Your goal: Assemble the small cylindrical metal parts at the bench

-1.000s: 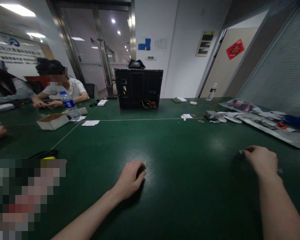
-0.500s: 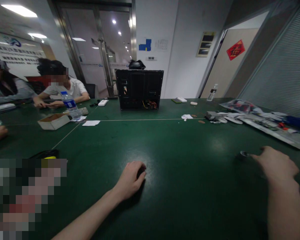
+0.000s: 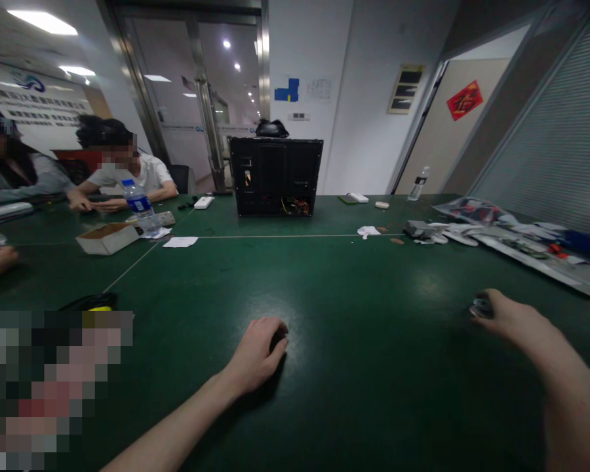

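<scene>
My left hand (image 3: 259, 351) rests on the green table (image 3: 334, 393) near its middle. Its fingers are loosely curled, the thumb stands apart from them, and nothing shows between. Out to the right, my right hand (image 3: 509, 316) has its thumb and fingers round a small dark, shiny, rounded object (image 3: 480, 306) at the tabletop. The object's kind is too blurred to make out, and the hand covers part of it.
A black open-backed case (image 3: 275, 177) with loose wires stands at the back. On the right is a white board (image 3: 545, 265) with clutter. A white box (image 3: 107, 238) and a water bottle (image 3: 141, 208) stand left, near other people. White paper (image 3: 180, 242) lies nearby.
My right hand has moved left onto the small dark object and its fingers have come round it. The left hand stays in place.
</scene>
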Demonstrator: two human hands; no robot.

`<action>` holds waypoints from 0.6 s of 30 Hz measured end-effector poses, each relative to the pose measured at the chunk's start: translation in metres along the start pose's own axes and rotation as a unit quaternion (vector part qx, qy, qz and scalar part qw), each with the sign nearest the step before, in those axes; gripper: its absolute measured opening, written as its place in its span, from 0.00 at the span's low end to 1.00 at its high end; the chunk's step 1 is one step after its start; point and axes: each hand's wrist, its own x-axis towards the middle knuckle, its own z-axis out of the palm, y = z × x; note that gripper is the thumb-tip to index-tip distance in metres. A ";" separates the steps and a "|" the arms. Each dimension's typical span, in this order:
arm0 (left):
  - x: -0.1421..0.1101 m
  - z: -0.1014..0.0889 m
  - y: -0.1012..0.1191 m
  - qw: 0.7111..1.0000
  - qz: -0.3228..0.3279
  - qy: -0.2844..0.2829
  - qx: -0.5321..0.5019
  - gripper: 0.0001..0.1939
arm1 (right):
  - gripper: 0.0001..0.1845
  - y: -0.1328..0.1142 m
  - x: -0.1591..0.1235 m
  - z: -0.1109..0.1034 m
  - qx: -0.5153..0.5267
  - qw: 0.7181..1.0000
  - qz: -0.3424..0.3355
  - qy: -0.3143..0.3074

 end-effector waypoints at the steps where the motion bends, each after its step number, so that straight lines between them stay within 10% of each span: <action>1: 0.000 0.000 0.000 1.000 0.000 -0.001 -0.001 0.07 | 0.25 -0.024 -0.008 -0.007 0.026 0.998 -0.047 -0.033; 9: -0.001 -0.001 -0.002 1.000 -0.004 -0.004 -0.006 0.10 | 0.24 -0.197 -0.109 -0.044 0.189 0.865 -0.440 -0.149; 18: -0.002 -0.001 -0.004 1.000 -0.016 -0.013 -0.014 0.14 | 0.32 -0.257 -0.159 -0.022 0.210 0.729 -0.601 -0.251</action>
